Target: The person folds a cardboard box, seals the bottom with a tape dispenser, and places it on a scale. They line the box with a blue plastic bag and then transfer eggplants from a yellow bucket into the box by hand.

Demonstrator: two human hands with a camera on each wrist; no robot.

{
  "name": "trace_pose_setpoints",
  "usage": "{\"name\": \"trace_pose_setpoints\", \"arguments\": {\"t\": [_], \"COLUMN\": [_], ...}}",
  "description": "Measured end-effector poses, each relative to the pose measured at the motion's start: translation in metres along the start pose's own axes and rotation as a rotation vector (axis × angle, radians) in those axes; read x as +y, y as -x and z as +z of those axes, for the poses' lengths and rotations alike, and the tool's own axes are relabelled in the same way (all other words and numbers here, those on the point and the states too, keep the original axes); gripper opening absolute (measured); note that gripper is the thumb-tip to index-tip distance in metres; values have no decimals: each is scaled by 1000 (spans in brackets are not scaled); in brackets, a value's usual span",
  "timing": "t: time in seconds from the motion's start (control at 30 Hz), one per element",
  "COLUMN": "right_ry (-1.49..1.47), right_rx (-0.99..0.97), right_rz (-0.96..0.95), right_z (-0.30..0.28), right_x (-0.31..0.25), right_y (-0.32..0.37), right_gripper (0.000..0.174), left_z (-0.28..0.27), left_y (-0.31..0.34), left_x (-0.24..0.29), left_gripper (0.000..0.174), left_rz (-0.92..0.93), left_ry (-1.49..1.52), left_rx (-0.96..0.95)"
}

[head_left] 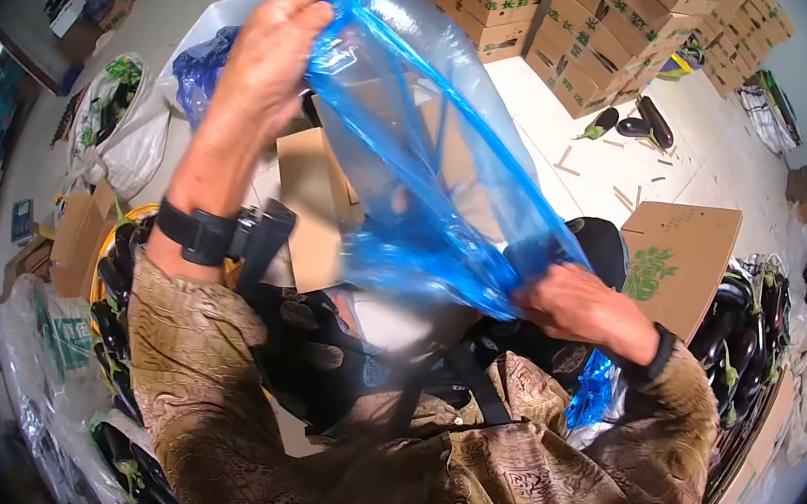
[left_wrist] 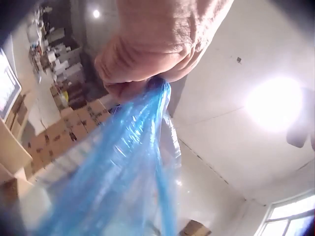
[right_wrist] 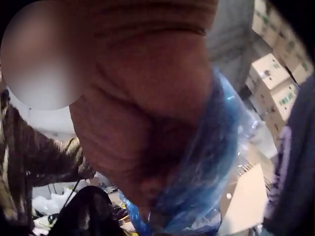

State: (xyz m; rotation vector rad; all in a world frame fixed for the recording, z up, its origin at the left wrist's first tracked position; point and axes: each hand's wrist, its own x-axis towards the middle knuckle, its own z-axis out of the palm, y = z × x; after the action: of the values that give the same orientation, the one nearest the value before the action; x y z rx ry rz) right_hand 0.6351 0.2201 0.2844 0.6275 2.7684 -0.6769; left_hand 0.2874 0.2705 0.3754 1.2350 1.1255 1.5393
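Observation:
A blue see-through plastic bag [head_left: 416,153] is stretched between both hands in the head view. High on the left, the left hand [head_left: 272,55] grips one side of its rim. Lower right, the right hand [head_left: 573,303] clutches the gathered opposite side. Seen from the left wrist, the plastic bag [left_wrist: 123,167] hangs in folds from the curled fingers of the left hand [left_wrist: 152,44]. In the right wrist view the plastic bag [right_wrist: 202,162] bunches at the right hand [right_wrist: 138,123], whose fingertips are in shadow. Beneath the bag, an open cardboard box [head_left: 303,205] shows partly.
Stacked cartons [head_left: 601,40] stand at the back right. Loose eggplants [head_left: 653,122] and cardboard strips lie on the floor. To the right, more eggplants [head_left: 746,334] are heaped beside a printed box flap [head_left: 680,256]. A white bin [head_left: 212,22] with dark blue plastic stands behind the left hand.

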Motion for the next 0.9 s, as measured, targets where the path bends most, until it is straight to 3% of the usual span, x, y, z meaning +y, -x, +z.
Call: {"name": "trace_pose_setpoints", "arguments": {"t": [0.03,0.07,0.1,0.17,0.3,0.37,0.43,0.5,0.57,0.63,0.67,0.73,0.77,0.83,0.87,0.9], "right_ry": [1,103,38,-71,-255,-338,-301,-78,-49,-60,-64,-1005,-1081,-1102,-1136,-1135], "right_rx": [-75,-304,-159,123,29,349,563,830,1067,1195,1195,664,806,867,868,864], "right_rz": [48,289,163,139,111,250,444,162,34,-95,-101,-175,-150,-49,-25,-24], "right_z": [3,-10,-13,-17,-45,-72,-106,-107,-89,-95,-102,-113,-114,-126,-124,-125], "right_x": [10,7,14,1,-22,-34,-48,-28,-6,2,11,25,25,35,44,44], "right_y": [18,31,52,74,82,74,53,16,-44,-88,-93,-103,-110,-106,-106,-101], "right_gripper": [11,14,19,26,36,37,50,66,72,56,56,35,20,18,18,18], "left_z": [-18,-31,-33,-31,-16,-4,9,21,35,44,48,44,40,33,17,7], "left_y": [-4,-7,-6,-1,1,2,6,8,14,22,26,33,39,51,52,53], "left_x": [1,1,-1,-7,-23,-19,-7,1,10,18,19,21,22,25,-6,-13], "left_gripper": [14,14,14,16,18,18,20,20,25,27,30,41,41,50,49,41], "left_rz": [3,-53,-54,-83,-140,-110,-51,-44,-39,-63,-87,-151,-157,-135,-18,-77], "left_ry": [-102,-187,-187,-416,-312,-300,-276,-274,-256,-255,-223,-217,-221,-576,-659,-862], "left_rx": [-17,-41,-40,-40,-166,-171,-273,-280,-378,-416,-415,-434,-429,-557,-602,-677]}}
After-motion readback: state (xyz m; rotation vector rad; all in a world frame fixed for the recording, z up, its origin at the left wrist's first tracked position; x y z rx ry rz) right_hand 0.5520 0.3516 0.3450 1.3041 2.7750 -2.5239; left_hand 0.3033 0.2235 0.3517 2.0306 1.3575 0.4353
